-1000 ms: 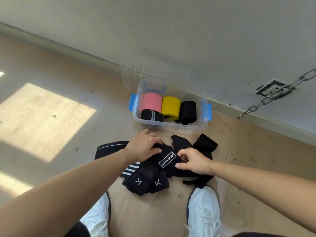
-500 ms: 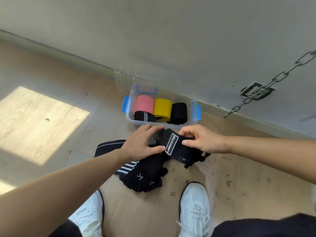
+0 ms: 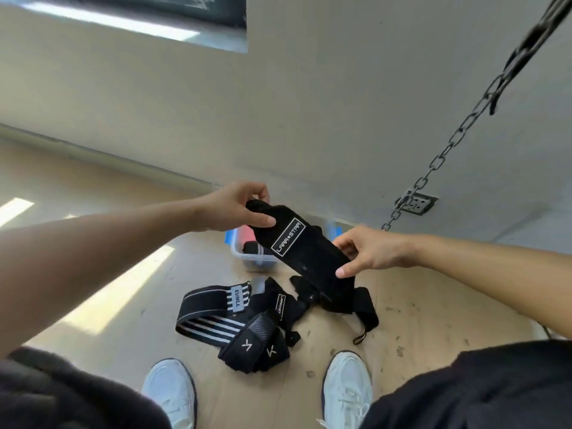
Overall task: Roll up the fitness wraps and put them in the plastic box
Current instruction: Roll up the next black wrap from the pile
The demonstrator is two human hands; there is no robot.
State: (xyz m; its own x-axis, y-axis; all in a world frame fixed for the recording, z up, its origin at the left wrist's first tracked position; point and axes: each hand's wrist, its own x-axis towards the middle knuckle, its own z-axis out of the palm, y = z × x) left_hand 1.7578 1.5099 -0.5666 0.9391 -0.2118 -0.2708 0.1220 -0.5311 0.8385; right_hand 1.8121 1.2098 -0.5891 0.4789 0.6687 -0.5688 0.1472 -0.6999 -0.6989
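Observation:
A black fitness wrap (image 3: 305,252) with a white-framed label is stretched in the air between both hands. My left hand (image 3: 235,207) pinches its upper end, and my right hand (image 3: 366,250) grips its lower part; its tail hangs to the floor. Behind it, the clear plastic box (image 3: 252,258) with blue clips is mostly hidden; a pink roll (image 3: 246,235) and a black striped roll (image 3: 253,247) show inside. Several more black wraps (image 3: 247,320) lie in a loose pile on the floor.
My two white shoes (image 3: 170,388) (image 3: 346,385) stand just in front of the pile. A metal chain (image 3: 448,147) hangs slanting at the right, near a wall socket (image 3: 418,204). The wall (image 3: 309,103) runs close behind the box.
Both hands have lifted the labelled wrap up off the pile and pulled it out between them. The view has tilted upward, so the box is now mostly hidden behind the wrap.

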